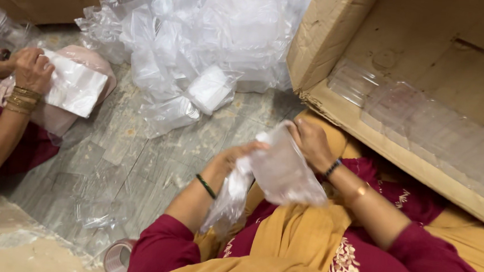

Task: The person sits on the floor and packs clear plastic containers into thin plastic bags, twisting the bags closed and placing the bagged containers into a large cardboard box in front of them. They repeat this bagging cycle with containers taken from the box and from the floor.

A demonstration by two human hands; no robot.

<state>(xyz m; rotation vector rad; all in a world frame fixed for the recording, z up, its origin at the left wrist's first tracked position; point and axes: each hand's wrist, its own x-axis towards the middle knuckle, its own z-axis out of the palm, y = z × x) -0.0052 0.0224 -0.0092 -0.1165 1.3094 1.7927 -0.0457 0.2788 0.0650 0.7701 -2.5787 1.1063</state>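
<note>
Two hands on one clear plastic bag [285, 170] at my centre: left hand [235, 158] fingers pinching its edge, right hand [309, 142] fingers pressed on top. I see big bag pile [203, 42] at 12 o'clock still loose; cardboard box [405, 79] at 2 o'clock holds few clear trays [424, 123].

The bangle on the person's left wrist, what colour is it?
Dark green bangle, seen in the head view.

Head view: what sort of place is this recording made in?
Probably an informal packing spot on the floor of a home or small workshop. A heap of clear plastic bags lies on the worn floor, a big cardboard box holds clear trays, and a co-worker's hand handles a white packet.
</note>
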